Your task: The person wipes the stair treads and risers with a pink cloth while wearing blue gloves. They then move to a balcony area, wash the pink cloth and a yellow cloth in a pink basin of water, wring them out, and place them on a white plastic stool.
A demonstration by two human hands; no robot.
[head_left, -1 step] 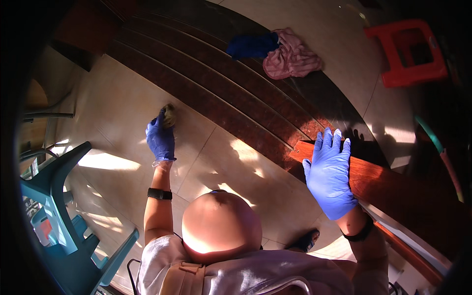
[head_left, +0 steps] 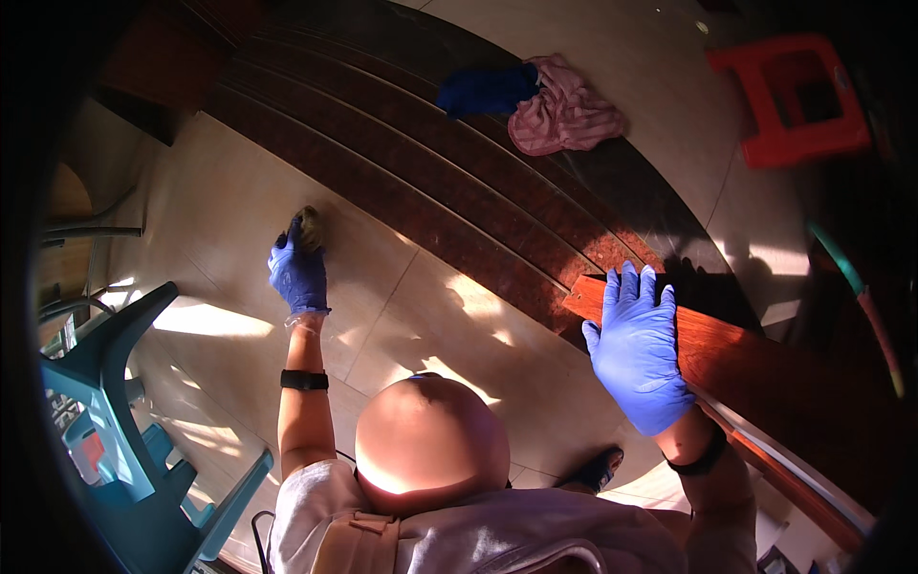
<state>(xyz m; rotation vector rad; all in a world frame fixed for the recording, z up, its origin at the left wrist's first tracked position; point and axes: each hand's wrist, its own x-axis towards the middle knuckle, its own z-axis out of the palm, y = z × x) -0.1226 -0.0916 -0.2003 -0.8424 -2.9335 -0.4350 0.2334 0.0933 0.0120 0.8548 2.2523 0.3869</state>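
Observation:
My left hand (head_left: 300, 273), in a blue-violet glove, is closed around a rough yellowish-grey scourer (head_left: 309, 230). It is over the beige tiled floor (head_left: 382, 287), close to the edge of the dark red stone steps (head_left: 411, 182); whether the scourer touches the tile I cannot tell. My right hand (head_left: 636, 349), gloved in the same colour, lies flat with fingers stretched out on the end of a reddish-brown wooden board (head_left: 732, 349). Nothing is in that hand.
A blue cloth (head_left: 488, 91) and a pink striped cloth (head_left: 564, 110) lie crumpled on the steps. A red plastic stool (head_left: 765, 105) stands at the far right, above a green and red hose (head_left: 851, 277). Blue-green plastic chairs (head_left: 115, 411) stand at the left. A shoe (head_left: 598, 469) shows near the bottom.
My left hand has shifted slightly left and nearer with the scourer. The right hand has slid slightly nearer, still flat on the board.

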